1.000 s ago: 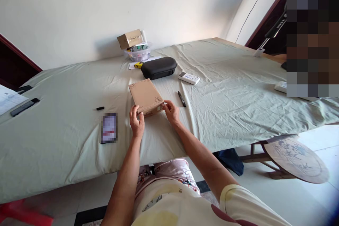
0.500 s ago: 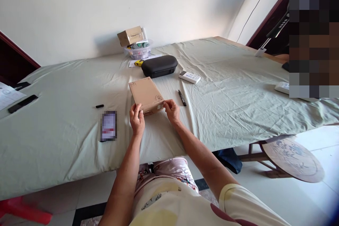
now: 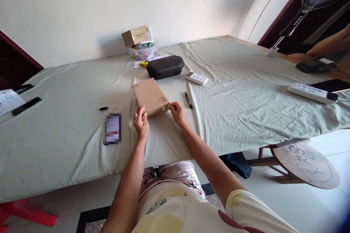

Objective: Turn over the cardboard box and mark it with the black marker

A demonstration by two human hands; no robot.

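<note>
A flat brown cardboard box [image 3: 150,94] with printed swirls on its corners lies on the cloth in front of me. My left hand [image 3: 141,122] grips its near left corner, thumb at the front side and fingers along the top edge. At the near right corner, my right hand [image 3: 177,113] pinches the box's edge between thumb and fingertips. A small pale label [image 3: 163,109] shows on the front side between the hands. Just right of my right hand lies a black marker [image 3: 188,99], and its black cap [image 3: 103,109] is off to the left.
Left of the box lies a phone [image 3: 112,129]. Behind stand a black hard case [image 3: 165,67], a white device [image 3: 197,78] and a plastic basket [image 3: 143,54] with a small carton [image 3: 135,36] on top. Another person's arm [image 3: 328,45] rests at the right, near a second white device [image 3: 311,92].
The view has shifted very slightly. Both hands stay at the same corners of the box, with hardly any movement.
</note>
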